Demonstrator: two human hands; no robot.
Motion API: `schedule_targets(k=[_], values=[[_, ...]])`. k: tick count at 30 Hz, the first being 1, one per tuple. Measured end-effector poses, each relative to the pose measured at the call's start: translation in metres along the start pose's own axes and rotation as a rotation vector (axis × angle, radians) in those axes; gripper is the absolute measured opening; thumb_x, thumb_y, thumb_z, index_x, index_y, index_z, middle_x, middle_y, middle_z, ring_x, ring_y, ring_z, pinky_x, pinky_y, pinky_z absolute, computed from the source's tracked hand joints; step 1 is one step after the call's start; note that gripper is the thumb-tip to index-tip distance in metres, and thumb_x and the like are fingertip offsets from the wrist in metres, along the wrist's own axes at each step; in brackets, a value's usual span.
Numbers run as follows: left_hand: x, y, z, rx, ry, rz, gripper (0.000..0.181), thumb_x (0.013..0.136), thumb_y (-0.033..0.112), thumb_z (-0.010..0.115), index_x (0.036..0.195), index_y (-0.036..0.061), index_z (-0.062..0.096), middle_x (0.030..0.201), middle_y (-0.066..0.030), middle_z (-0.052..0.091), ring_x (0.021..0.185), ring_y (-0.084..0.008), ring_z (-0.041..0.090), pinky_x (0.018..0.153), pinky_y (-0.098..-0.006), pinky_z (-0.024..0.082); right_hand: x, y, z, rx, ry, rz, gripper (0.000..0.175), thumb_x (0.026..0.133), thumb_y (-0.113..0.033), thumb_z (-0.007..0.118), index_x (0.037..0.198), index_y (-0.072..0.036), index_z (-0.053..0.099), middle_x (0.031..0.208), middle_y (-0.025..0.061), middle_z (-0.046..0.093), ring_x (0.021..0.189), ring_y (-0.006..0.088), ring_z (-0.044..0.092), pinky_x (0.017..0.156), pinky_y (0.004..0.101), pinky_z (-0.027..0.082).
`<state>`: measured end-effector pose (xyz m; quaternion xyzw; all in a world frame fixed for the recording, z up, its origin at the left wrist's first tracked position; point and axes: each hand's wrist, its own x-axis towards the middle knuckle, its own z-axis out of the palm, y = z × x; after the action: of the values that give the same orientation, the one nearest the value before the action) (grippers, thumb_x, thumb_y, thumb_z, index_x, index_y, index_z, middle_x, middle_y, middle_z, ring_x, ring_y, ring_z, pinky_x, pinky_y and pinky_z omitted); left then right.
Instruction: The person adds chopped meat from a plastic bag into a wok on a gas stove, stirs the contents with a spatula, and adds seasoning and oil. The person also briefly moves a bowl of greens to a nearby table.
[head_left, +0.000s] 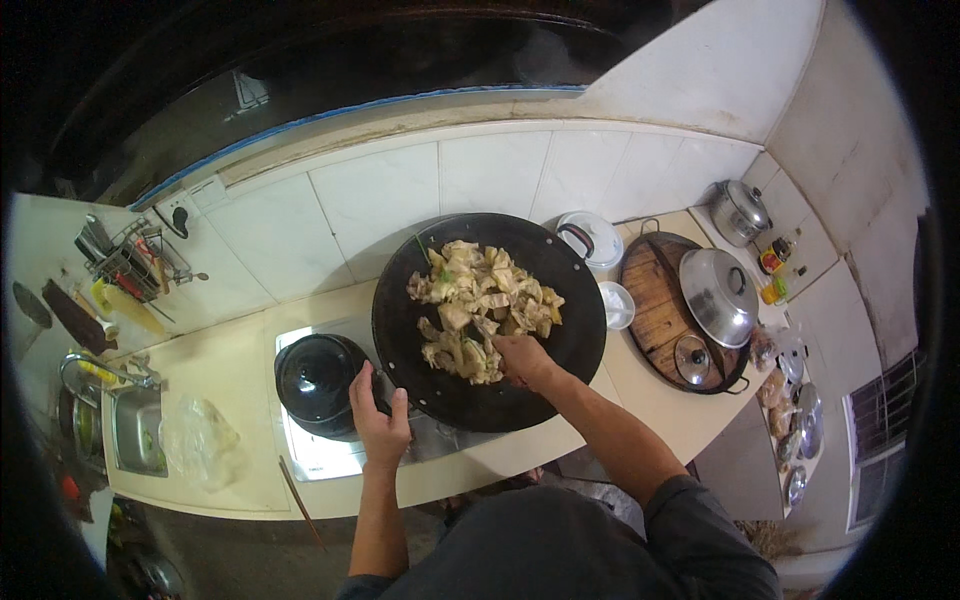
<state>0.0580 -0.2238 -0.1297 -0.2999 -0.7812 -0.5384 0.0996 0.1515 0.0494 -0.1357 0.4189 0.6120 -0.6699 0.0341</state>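
A large black wok (435, 397) holds a heap of pale, cut food pieces (480, 300), apparently cooked meat, with a few green bits. Over the food's near edge, my right hand (525, 362) is closed around a cooking utensil that is mostly hidden by the hand and the food. My left hand (381, 424) is at the wok's near left side, its thumb and fingers on either side of a dark handle (384, 386); how firmly it holds this is unclear. Just left of that hand, a black lidded pot (319, 382) sits on the cooktop (322, 465).
Right of the wok are a white lidded container (592, 238), a small white bowl (616, 306) and a round wooden board (646, 300) bearing a metal lid (720, 296) and a glass lid (691, 360). Leftward are chopsticks (296, 495), a plastic bag (201, 442) and a sink (139, 431).
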Motion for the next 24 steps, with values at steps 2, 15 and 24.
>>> schedule_targets(k=[2, 15, 24], values=[[-0.001, -0.001, -0.001, -0.062, 0.006, 0.005, 0.058, 0.091, 0.016, 0.065, 0.141, -0.006, 0.044, 0.133, -0.0253, 0.052, 0.123, -0.0391, 0.052, 0.105, -0.0445, 0.041, -0.026, -0.012, 0.001, 0.406, -0.002, 0.177, 0.027, 0.103, -0.036, 0.055, 0.108, -0.01, 0.059, 0.065, -0.0012, 0.046, 0.046, 0.0094, 0.032, 0.041, 0.0256, 0.026], [-0.022, 0.009, -0.046, -0.25, -0.017, -0.071, 0.056, 0.096, 0.008, 0.053, 0.148, -0.0034, 0.037, 0.144, -0.0204, 0.045, 0.134, -0.0307, 0.047, 0.108, -0.0425, 0.04, -0.196, 0.099, -0.026, 1.118, -0.245, 0.329, 0.044, 0.108, -0.039, 0.04, 0.114, 0.002, 0.055, 0.074, -0.0002, 0.051, 0.049, 0.0048, 0.039, 0.039, 0.0186, 0.033], [-0.114, 0.004, -0.132, -0.069, 0.098, -0.23, 0.055, 0.094, 0.006, 0.051, 0.147, -0.0014, 0.039, 0.142, -0.0191, 0.048, 0.129, -0.0296, 0.049, 0.103, -0.0407, 0.043, -0.136, 0.1, -0.007, 1.172, -0.289, 0.197, 0.062, 0.108, -0.049, 0.032, 0.125, 0.008, 0.051, 0.106, 0.0167, 0.069, 0.066, 0.0128, 0.066, 0.045, 0.0206, 0.048]])
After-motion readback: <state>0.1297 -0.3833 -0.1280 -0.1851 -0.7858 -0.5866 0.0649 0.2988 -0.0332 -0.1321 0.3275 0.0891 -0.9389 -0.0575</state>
